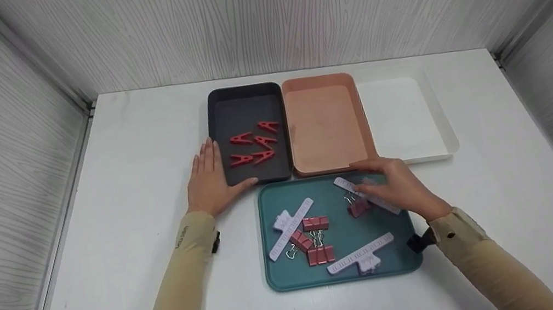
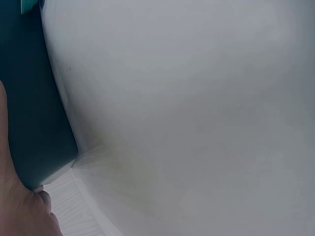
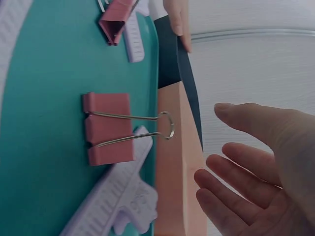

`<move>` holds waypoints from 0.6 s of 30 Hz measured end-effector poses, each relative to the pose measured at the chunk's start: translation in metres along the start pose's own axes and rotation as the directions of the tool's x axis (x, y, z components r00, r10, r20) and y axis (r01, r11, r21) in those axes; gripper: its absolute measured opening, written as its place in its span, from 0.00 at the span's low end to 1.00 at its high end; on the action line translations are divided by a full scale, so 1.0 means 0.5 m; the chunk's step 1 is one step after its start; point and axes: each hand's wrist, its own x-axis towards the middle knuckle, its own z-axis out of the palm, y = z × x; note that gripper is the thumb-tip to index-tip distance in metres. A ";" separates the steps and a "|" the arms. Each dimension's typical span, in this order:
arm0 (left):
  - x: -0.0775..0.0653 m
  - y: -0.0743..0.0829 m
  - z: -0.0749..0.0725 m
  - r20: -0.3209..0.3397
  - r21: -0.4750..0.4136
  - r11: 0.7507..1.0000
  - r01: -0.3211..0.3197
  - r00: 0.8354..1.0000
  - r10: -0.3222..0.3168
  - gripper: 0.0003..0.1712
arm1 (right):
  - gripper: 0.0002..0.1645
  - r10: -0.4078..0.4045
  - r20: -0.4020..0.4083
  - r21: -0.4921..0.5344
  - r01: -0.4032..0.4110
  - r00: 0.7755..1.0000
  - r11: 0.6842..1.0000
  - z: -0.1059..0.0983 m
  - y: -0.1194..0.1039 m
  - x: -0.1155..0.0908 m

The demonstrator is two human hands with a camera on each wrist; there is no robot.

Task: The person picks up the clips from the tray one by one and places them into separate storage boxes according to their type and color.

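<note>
My left hand rests with straight fingers along the left side of the black tray, its thumb at the near rim. Several small red clothespin-like clips lie in that tray. Over the far right of the teal tray hovers my right hand, thumb and fingers apart around empty air. Below it are a pink binder clip with wire handles and a lavender ruler-like clip, partly covered in the head view. More pink binder clips lie among two other lavender clips.
An orange tray stands beside the black one, and a white tray stands to its right. All three line up behind the teal tray on the white table. Wood-grained panels enclose the back and sides.
</note>
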 end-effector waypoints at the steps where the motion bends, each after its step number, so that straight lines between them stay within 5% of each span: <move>1: 0.000 0.000 0.001 -0.001 0.001 1.000 0.000 1.000 0.000 0.78 | 0.29 0.010 0.010 0.002 -0.010 1.000 1.000 0.002 0.003 -0.004; 18: 0.001 0.000 0.006 0.001 0.015 1.000 0.013 1.000 -0.013 0.78 | 0.23 0.064 0.094 -0.061 -0.059 0.994 0.996 0.037 0.034 -0.040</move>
